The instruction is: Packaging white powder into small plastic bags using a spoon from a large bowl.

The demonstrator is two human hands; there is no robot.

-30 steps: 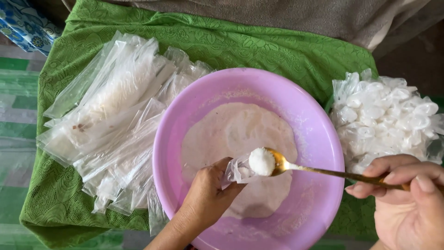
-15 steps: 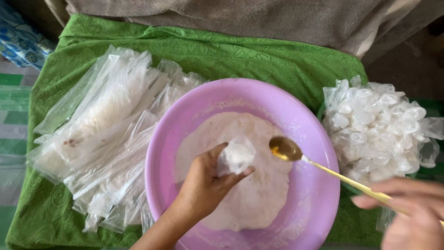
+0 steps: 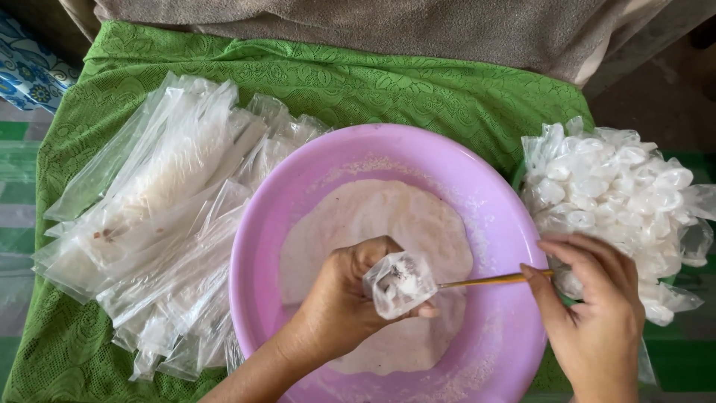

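A green lace-patterned cloth point(image 3: 358, 82) covers most of the frame and bears everything else. Along the upper edge a grey-brown fabric point(image 3: 418, 30) overlaps it, and in the upper left corner a blue-and-white patterned cloth point(image 3: 26, 63) shows.

At the centre and lower right sits a round lilac plastic basin point(image 3: 492, 201) holding a flat bed of white powder point(image 3: 388, 216), with grains dusted up its inner wall. To its left, from the upper left down to the lower left of the frame, lies a loose heap of long clear plastic bags point(image 3: 156, 224), empty and overlapping, some touching the basin's rim. At the right edge, just beside the basin, is a mound of small filled clear packets point(image 3: 619, 194) with white contents.

The left hand point(image 3: 343, 306) comes up from the bottom centre, over the powder, its fingers curled closed around the neck of a small clear plastic bag point(image 3: 399, 283) with some white powder inside. The right hand point(image 3: 589, 313), at the lower right over the basin's rim, pinches the end of a thin golden metal spoon handle point(image 3: 492, 280) between fingertips, the other fingers loosely bent. The handle runs level to the left, and its bowl end is hidden behind or inside the small bag.
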